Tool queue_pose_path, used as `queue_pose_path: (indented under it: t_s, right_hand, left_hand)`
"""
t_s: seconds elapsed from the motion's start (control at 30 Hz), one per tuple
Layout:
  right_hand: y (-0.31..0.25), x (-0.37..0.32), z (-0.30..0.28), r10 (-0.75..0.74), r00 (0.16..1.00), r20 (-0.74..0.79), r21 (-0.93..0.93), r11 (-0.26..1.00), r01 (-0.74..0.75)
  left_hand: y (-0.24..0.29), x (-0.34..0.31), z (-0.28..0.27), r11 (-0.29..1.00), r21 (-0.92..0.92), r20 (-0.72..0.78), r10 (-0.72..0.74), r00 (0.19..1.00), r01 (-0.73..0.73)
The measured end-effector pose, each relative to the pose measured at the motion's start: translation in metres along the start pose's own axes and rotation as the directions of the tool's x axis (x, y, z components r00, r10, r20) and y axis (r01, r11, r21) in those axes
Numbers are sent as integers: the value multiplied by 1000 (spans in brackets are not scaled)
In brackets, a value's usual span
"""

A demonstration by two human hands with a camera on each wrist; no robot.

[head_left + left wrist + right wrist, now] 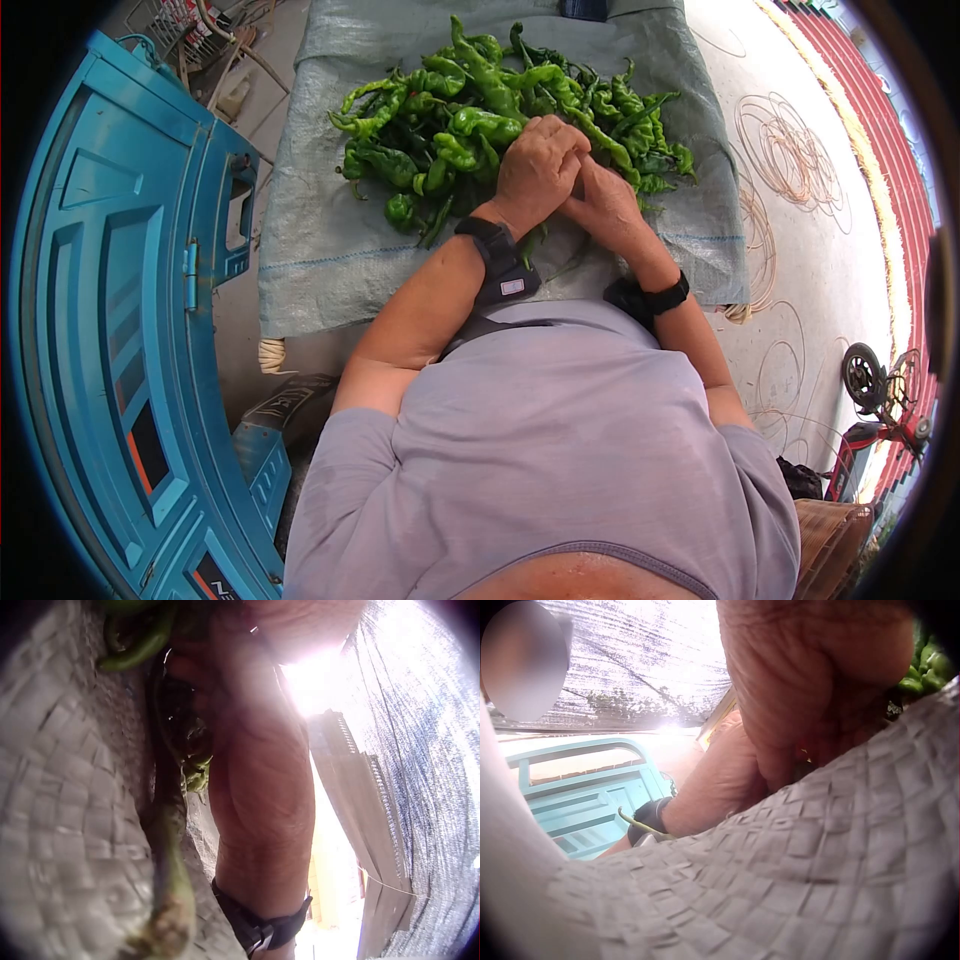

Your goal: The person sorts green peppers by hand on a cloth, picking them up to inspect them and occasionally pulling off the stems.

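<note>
A heap of green peppers [440,130], long and wrinkled, lies on a grey-green woven sheet. At its near edge my left hand [540,165] is bent over, fingers curled down, and meets my right hand [608,205] at the fingertips. The left wrist view has the right hand [262,765] close above the sheet, its fingers beside a dark, shiny green pepper [184,724]. In the right wrist view the right hand [817,682] covers the fingers of the left hand [724,772]. I cannot tell what is between the fingers.
The woven sheet [330,270] covers a raised surface before me. A blue metal vehicle panel [110,300] stands at the left. Coiled cord [790,150] lies on the floor at the right, with a wheeled vehicle [865,378] farther down. A loose stem [174,900] lies near the left wrist.
</note>
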State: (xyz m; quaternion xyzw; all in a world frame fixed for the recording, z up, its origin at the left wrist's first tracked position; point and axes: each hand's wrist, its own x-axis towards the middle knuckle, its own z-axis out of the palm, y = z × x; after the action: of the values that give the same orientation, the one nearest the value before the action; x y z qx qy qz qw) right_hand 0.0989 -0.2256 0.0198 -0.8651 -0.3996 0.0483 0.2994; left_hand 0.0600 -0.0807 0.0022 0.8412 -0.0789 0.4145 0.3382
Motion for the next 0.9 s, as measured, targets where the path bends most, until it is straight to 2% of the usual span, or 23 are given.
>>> queue_pose_path:
  t_s: [0.67,0.77,0.83,0.9]
  right_hand:
    - [6,1,4,-39,999,-35,12,999,40]
    - [4,2,2,-7,1000,13,78,997,6]
    - [0,3,-4,23,996,82,144,989,-35]
    - [-2,1,-4,-10,998,65,116,993,2]
  left_hand:
    - [-1,-1,1,999,-45,-5,-24,1000,24]
    - [1,-1,1,986,-147,-80,-91,993,79]
    - [2,1,0,988,-148,-154,-74,985,51]
    - [3,1,-2,986,-159,-195,-81,977,50]
